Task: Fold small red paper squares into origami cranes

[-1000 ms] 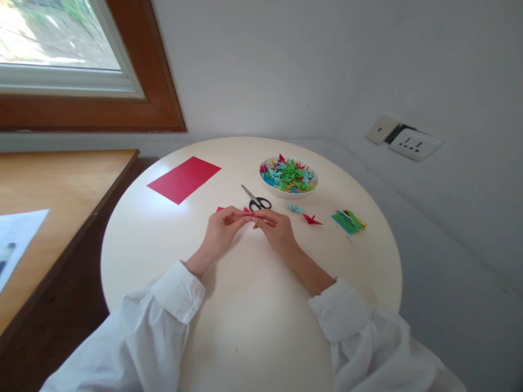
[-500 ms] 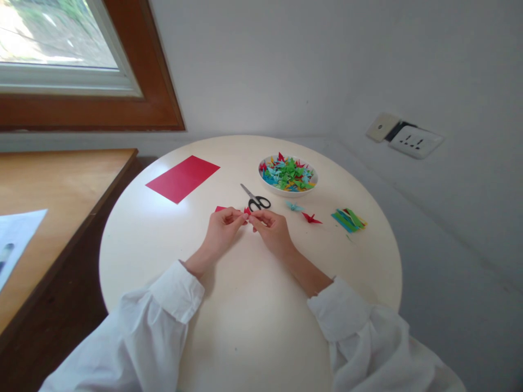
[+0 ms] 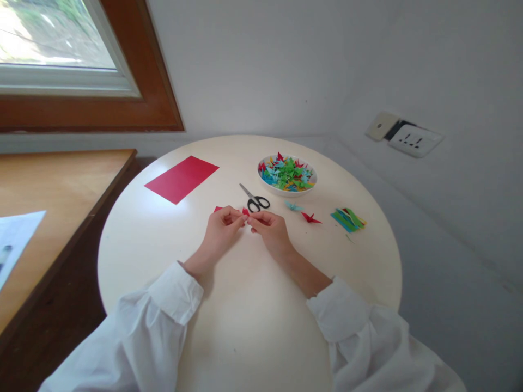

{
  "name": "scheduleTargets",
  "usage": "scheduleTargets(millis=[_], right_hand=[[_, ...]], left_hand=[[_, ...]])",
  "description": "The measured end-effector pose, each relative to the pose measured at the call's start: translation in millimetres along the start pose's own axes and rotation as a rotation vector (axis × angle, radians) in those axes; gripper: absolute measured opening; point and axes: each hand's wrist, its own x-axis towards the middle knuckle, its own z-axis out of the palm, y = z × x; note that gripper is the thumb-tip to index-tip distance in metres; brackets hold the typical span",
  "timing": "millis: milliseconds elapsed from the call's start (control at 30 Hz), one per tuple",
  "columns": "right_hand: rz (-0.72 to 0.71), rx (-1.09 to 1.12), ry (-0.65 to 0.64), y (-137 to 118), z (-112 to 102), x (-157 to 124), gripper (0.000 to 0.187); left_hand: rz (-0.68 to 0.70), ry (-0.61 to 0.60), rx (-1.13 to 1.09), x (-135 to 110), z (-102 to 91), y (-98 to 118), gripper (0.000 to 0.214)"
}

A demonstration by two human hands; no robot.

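Between my fingertips is a small folded piece of red paper, its pointed tips showing above the thumbs. My left hand pinches it from the left, and my right hand pinches it from the right. The fingers hide most of its shape. Just beyond the hands lie scissors with black handles, blades pointing away to the left. Another bit of red paper shows partly behind my left hand. To the right of my right hand rest a light blue paper crane and a red paper crane.
A white bowl full of colourful paper cranes stands at the back of the round white table. A red sheet lies at the back left. Coloured paper strips are piled at the right. A wooden desk stands left.
The hands keep their pinch on the red paper, with the fingers shifting very slightly. The whole view has drifted a little; the other things lie as before.
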Motion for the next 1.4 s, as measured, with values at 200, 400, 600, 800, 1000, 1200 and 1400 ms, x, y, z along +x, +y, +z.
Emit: scheduleTargets(millis=[200,400,600,800,1000,1200,1400], right_hand=[[-0.002,0.029,0.009,0,1,1,0.014],[-0.037,0.05,-0.041,1,0,2,0.017],[-0.013,0.037,-0.118,-1,-3,5,0.022],[0.047,0.069,-0.154,-5,-4,4,0.03],[0.003,-0.062,-0.24,-4,-3,3,0.024],[-0.114,-0.207,-0.222,-4,-4,1,0.027],[-0.099,-0.243,-0.21,1,-4,1,0.028]], left_hand=[[-0.044,-0.03,-0.089,-2,-1.6,2,0.03],[-0.06,-0.086,-0.081,-1,-2.7,6,0.031],[-0.097,-0.174,-0.112,1,-7.4,9,0.03],[-0.11,-0.162,-0.131,3,-8.9,9,0.022],[-0.111,-0.079,-0.127,2,-6.8,12,0.024],[-0.087,-0.113,-0.118,0,-5.2,14,0.022],[-0.07,-0.102,-0.071,0,-5.4,13,0.018]])
